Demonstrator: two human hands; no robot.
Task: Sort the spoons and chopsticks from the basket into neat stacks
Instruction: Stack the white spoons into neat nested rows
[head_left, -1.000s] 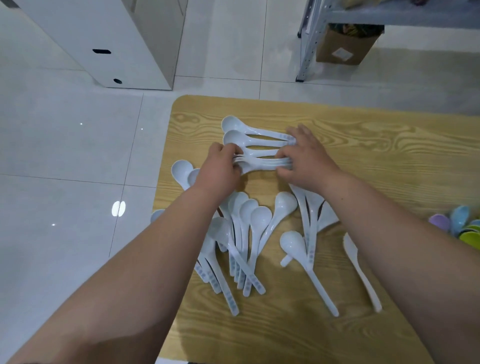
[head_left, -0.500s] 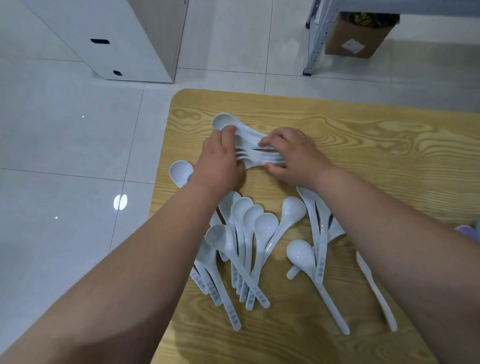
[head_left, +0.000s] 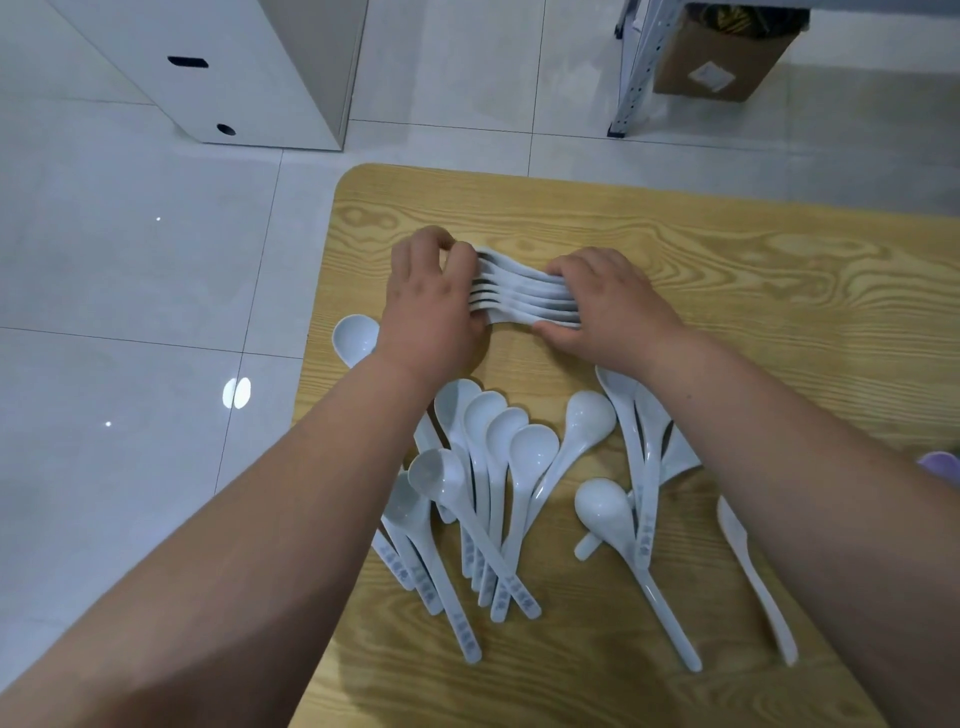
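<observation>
A nested stack of white soup spoons lies on its side on the wooden table, handles pointing right. My left hand curls round the bowl end of the stack and hides the bowls. My right hand grips the handle end, thumb under and fingers over. Several loose white spoons lie fanned out nearer to me, between my forearms, with more white spoons to their right. One spoon bowl shows at the table's left edge. No chopsticks or basket are in view.
A lilac object peeks in at the right edge of the table. On the tiled floor stand a white cabinet, a metal shelf leg and a cardboard box beyond the table.
The spoons that lay spread apart at the far side have been pushed together into one tight stack. My left hand moved up over the bowls, and my right hand closed on the handles.
</observation>
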